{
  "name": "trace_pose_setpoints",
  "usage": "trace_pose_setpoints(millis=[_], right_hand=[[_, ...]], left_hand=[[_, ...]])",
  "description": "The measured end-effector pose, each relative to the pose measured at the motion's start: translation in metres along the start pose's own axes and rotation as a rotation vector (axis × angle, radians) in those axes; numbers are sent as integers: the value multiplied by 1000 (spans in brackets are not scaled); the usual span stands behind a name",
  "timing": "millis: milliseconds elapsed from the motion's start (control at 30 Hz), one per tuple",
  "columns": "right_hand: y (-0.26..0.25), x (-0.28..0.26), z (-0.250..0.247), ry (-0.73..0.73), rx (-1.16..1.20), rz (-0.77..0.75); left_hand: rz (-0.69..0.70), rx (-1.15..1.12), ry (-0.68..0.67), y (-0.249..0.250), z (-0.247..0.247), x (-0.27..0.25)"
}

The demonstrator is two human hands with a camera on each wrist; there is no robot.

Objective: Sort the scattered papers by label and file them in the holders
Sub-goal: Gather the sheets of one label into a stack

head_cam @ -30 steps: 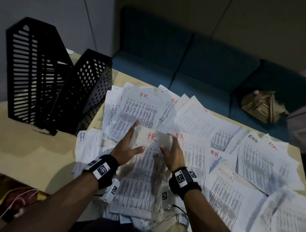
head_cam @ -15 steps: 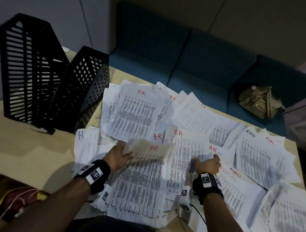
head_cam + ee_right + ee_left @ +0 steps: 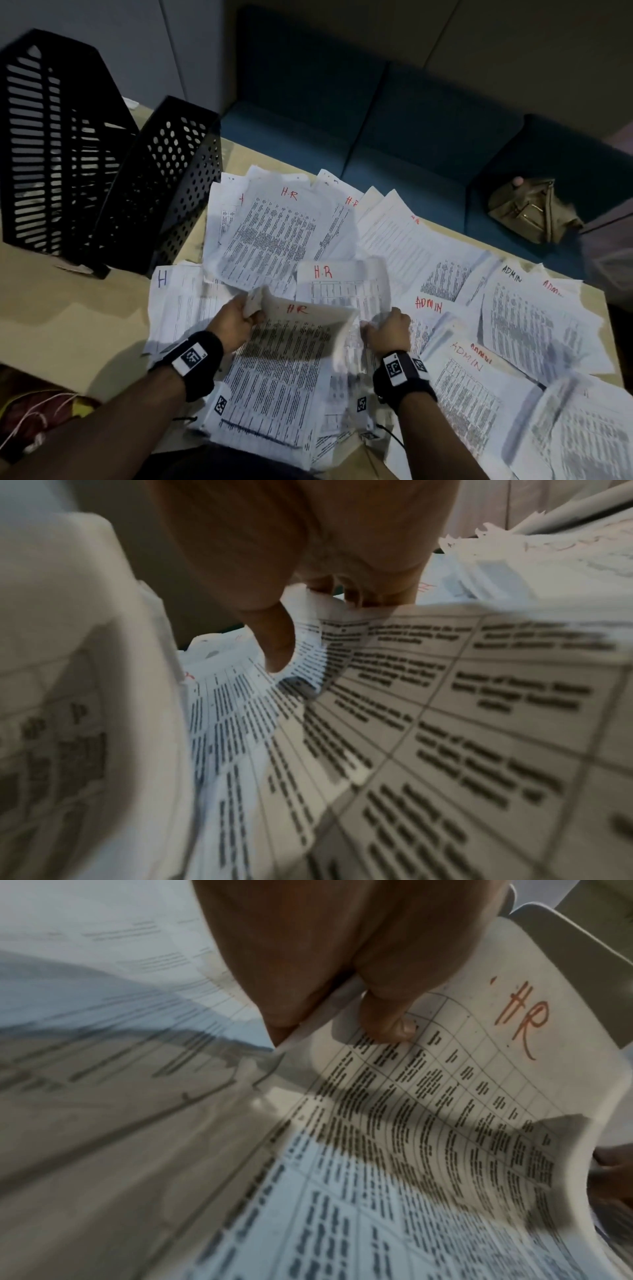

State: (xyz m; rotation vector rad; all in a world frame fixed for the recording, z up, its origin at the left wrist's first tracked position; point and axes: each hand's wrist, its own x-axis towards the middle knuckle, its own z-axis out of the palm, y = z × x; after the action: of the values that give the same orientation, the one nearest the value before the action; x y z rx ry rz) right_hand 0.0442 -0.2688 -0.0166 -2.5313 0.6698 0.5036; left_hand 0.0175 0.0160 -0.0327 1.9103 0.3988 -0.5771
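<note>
The left hand [image 3: 236,323] pinches the top corner of a curled white printed sheet marked HR in red [image 3: 291,356], thumb on its face. The right hand [image 3: 388,330] grasps the edge of another HR sheet [image 3: 346,284] beside it. Both lie on scattered papers covering the tan table [image 3: 68,308]; two black perforated holders [image 3: 113,181] stand far left.

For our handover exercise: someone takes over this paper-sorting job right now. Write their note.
Left hand pinches the top corner of a lifted HR sheet. Right hand grips the edge of another HR sheet beside it.
Papers lie scattered over the table: HR mostly centre and far side, ADMIN sheets to the right.
Two black holders stand far left; whether they hold papers is unclear.
Left: gather HR and ADMIN separately, file each.
</note>
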Motion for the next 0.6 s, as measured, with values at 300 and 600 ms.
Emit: trace_pose_setpoints(millis=[300, 600], right_hand=[[-17, -19, -56, 108, 125, -254], [-31, -64, -209, 231, 362, -439]], left_hand=[[-9, -51, 58, 12, 0, -9], [91, -174, 63, 27, -17, -18]])
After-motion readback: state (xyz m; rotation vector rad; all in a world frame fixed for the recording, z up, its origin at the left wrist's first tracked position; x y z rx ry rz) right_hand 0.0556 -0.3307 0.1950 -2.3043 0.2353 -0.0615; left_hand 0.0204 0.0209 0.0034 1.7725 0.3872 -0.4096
